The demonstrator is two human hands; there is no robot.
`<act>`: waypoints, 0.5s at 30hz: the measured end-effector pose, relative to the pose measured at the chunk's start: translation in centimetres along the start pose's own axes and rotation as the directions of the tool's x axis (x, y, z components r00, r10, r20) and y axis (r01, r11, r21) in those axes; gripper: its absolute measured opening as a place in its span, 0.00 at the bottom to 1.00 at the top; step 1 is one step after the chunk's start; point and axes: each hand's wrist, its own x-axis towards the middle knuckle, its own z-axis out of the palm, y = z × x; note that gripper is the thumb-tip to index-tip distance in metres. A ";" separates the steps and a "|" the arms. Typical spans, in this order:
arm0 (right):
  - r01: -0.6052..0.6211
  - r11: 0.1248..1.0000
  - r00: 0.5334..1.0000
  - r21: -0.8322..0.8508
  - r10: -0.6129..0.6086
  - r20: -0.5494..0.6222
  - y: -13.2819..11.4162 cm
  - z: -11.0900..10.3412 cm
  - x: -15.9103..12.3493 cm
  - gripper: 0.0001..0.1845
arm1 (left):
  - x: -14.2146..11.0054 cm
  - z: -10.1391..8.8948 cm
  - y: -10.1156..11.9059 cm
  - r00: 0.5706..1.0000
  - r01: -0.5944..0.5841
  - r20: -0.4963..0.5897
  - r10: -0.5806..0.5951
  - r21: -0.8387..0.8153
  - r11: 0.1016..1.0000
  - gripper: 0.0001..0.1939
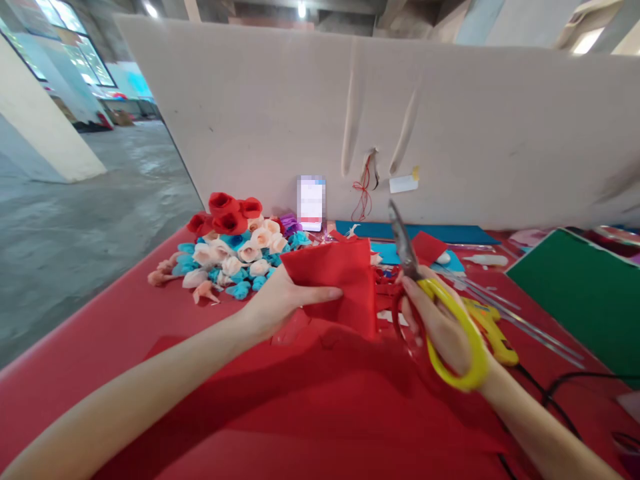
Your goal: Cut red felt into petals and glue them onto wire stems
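A folded piece of red paper or felt (pixel 345 267) is pinched in my left hand (pixel 285 300), thumb across its front face. It stands roughly upright above the red-covered table. In my right hand (pixel 435 313) are scissors (pixel 465 333) with one yellow and one red handle loop. Their blades point up and away, apart from the red piece, and appear closed. My right fingers pass through the loops. A larger red sheet (pixel 320 407) lies flat below both hands.
Paper flowers (pixel 240 253) in red, cream and blue are heaped at the left back. A phone (pixel 311 203) leans on the white panel (pixel 270 113). To the right lie a yellow glue gun (pixel 493 333), its black cable, clear glue sticks (pixel 525 323) and a green board (pixel 585 293).
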 end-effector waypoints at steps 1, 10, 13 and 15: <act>-0.002 0.995 1.000 -0.095 0.004 0.018 1.0 0.0 1.1 0.18 | 0.4 -0.2 -0.3 1.000 -0.020 -0.006 0.020 0.012 1.000 0.17; -0.094 0.827 0.982 -0.554 0.167 0.084 6.4 1.4 5.0 0.15 | 3.6 -2.0 -3.1 0.980 0.164 -0.130 -0.149 0.117 0.979 0.18; -0.112 0.784 0.975 -0.610 0.205 0.084 6.1 1.4 5.0 0.16 | 4.4 -2.9 -3.7 0.972 0.206 -0.157 -0.177 0.196 0.959 0.15; -0.124 0.764 0.971 -0.633 0.225 0.081 6.0 1.3 4.9 0.16 | 4.8 -3.6 -3.6 0.969 0.205 -0.195 -0.154 0.274 0.940 0.12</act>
